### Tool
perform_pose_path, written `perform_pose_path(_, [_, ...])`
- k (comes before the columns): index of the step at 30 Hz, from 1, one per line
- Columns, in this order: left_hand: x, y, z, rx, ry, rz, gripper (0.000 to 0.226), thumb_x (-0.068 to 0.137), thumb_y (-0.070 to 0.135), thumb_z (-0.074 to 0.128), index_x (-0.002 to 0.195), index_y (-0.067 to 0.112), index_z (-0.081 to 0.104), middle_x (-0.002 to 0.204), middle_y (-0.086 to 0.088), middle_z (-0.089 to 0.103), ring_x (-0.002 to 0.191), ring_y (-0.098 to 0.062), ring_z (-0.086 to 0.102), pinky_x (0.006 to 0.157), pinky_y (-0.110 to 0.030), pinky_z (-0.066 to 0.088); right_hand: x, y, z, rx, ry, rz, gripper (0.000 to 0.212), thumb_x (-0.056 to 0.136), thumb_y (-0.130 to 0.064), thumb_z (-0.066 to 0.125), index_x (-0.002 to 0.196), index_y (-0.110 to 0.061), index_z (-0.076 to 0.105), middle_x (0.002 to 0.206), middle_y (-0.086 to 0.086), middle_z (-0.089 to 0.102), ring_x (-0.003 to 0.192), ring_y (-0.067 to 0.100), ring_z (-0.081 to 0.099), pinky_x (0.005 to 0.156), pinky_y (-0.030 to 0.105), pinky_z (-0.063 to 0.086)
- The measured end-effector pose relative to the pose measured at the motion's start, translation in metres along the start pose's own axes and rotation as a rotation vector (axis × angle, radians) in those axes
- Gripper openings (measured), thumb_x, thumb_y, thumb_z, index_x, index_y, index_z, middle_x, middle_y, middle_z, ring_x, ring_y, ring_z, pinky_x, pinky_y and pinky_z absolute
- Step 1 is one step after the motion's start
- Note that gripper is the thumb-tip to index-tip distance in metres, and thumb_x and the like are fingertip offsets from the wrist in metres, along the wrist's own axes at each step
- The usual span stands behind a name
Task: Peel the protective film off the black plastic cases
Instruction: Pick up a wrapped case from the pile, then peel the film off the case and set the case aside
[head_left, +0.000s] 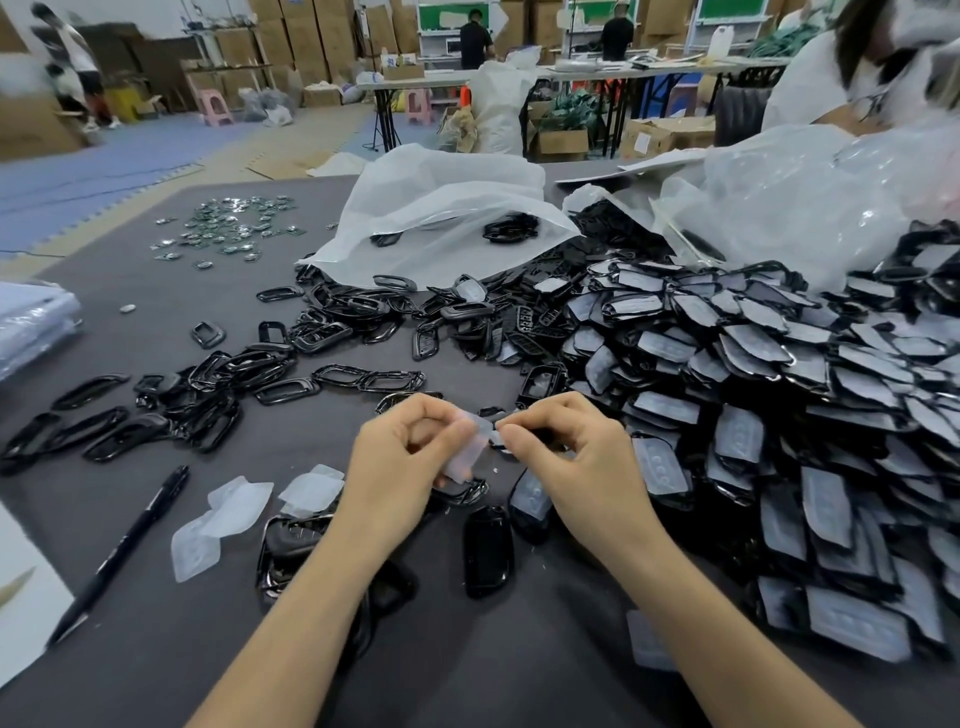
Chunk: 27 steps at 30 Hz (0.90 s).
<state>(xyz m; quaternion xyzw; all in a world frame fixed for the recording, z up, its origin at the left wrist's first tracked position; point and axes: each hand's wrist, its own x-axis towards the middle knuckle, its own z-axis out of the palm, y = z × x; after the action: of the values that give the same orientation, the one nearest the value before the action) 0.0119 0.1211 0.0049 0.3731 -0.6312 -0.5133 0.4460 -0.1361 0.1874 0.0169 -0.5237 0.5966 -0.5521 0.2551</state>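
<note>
While left hand (400, 460), right hand (569, 457) pinch film (470, 452), bag (441, 208) holds cases (509, 228).

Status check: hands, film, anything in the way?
Mid-peel: left hand pinches film, right hand grips black case, mostly hidden. Peeled films left, filmed pile right. Nothing obstructing.

Soft, even indoor light leaves only faint shadows on the dark table (156, 322). Glossy black frames (218, 384) and clear plastic bags (779, 208) catch white glints. Edges bow with wide-angle distortion. A person at top right (831, 78), the protective film (470, 449) and the pinched black plastic case (540, 440) are motion-blurred.
</note>
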Motion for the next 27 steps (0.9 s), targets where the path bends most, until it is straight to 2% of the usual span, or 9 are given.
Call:
perform_pose_path(3, [-0.003, 0.003, 0.004, -0.042, -0.064, 0.012, 0.010, 0.079, 0.025, 0.068, 0.075, 0.017, 0.064, 0.051, -0.003, 0.062, 0.043, -0.010, 0.053, 0.044, -0.018, 0.042, -0.001, 0.001, 0.001, -0.003, -0.045, 0.009, 0.003, 0.080, -0.023, 0.076, 0.083, -0.021, 0.075, 0.091, -0.005, 0.062, 0.086, 0.006, 0.061, 0.072, 0.015, 0.046])
perform_pose_path(8, [-0.004, 0.005, 0.007, -0.064, -0.096, 0.034, 0.008, 0.078, 0.031, 0.067, 0.071, 0.029, 0.064, 0.051, -0.010, 0.060, 0.035, -0.012, 0.042, 0.043, -0.016, 0.038, 0.002, 0.004, 0.000, 0.088, -0.102, 0.071, 0.009, 0.080, -0.014, 0.075, 0.079, -0.022, 0.072, 0.089, -0.006, 0.063, 0.084, 0.008, 0.064, 0.080, 0.027, 0.051])
perform_pose_path(11, [-0.004, 0.003, 0.008, -0.041, -0.109, 0.031, 0.007, 0.078, 0.036, 0.066, 0.073, 0.032, 0.065, 0.046, -0.001, 0.055, 0.034, -0.011, 0.039, 0.039, -0.015, 0.034, 0.003, 0.004, -0.001, 0.054, -0.106, 0.016, 0.018, 0.083, -0.010, 0.072, 0.072, -0.023, 0.066, 0.083, -0.006, 0.061, 0.076, 0.004, 0.058, 0.073, 0.019, 0.045])
perform_pose_path(13, [-0.004, 0.003, 0.009, -0.034, -0.123, 0.008, 0.006, 0.076, 0.040, 0.066, 0.079, 0.035, 0.066, 0.047, 0.000, 0.055, 0.036, -0.010, 0.041, 0.039, -0.016, 0.035, 0.002, 0.002, 0.000, 0.009, -0.024, -0.053, 0.017, 0.083, -0.008, 0.071, 0.073, -0.018, 0.063, 0.082, -0.005, 0.058, 0.074, 0.000, 0.056, 0.069, 0.013, 0.042])
perform_pose_path(15, [-0.005, 0.003, 0.007, -0.059, -0.184, -0.024, 0.020, 0.076, 0.038, 0.068, 0.096, 0.039, 0.066, 0.051, -0.002, 0.057, 0.041, -0.012, 0.045, 0.044, -0.018, 0.041, 0.001, -0.001, -0.001, 0.044, 0.020, -0.105, 0.017, 0.083, -0.002, 0.069, 0.075, -0.014, 0.061, 0.082, -0.004, 0.056, 0.072, -0.001, 0.056, 0.066, 0.011, 0.043])
perform_pose_path(18, [-0.006, 0.003, 0.007, -0.053, -0.290, -0.025, 0.034, 0.081, 0.033, 0.066, 0.115, 0.032, 0.063, 0.061, -0.005, 0.066, 0.051, -0.015, 0.056, 0.052, -0.021, 0.048, -0.003, -0.005, -0.004, 0.161, -0.038, -0.118, 0.014, 0.084, 0.002, 0.066, 0.078, -0.010, 0.060, 0.076, -0.003, 0.058, 0.063, 0.000, 0.056, 0.060, 0.012, 0.044])
perform_pose_path(22, [-0.008, 0.003, 0.012, -0.118, -0.238, -0.008, 0.017, 0.083, 0.021, 0.062, 0.096, 0.009, 0.062, 0.062, -0.002, 0.068, 0.053, -0.011, 0.061, 0.054, -0.017, 0.049, -0.009, -0.008, -0.005, 0.164, -0.060, -0.126, 0.011, 0.086, -0.001, 0.066, 0.083, -0.010, 0.060, 0.073, -0.009, 0.060, 0.066, 0.000, 0.058, 0.063, 0.014, 0.046])
perform_pose_path(24, [-0.009, 0.001, 0.015, -0.180, -0.231, -0.022, 0.013, 0.082, 0.019, 0.063, 0.091, 0.010, 0.062, 0.065, -0.004, 0.069, 0.055, -0.012, 0.062, 0.056, -0.017, 0.050, -0.015, -0.011, -0.010, 0.129, -0.035, -0.145, 0.013, 0.086, -0.006, 0.067, 0.086, -0.017, 0.060, 0.080, -0.009, 0.063, 0.077, 0.004, 0.062, 0.069, 0.016, 0.049])
perform_pose_path(27, [-0.012, -0.002, 0.019, -0.239, -0.247, -0.051, 0.010, 0.082, 0.021, 0.064, 0.088, 0.013, 0.066, 0.085, -0.012, 0.074, 0.068, -0.016, 0.067, 0.063, -0.021, 0.053, -0.026, -0.012, -0.036, -0.003, 0.085, -0.173, 0.013, 0.087, -0.010, 0.066, 0.090, -0.022, 0.062, 0.090, -0.009, 0.065, 0.088, 0.006, 0.063, 0.072, 0.015, 0.050])
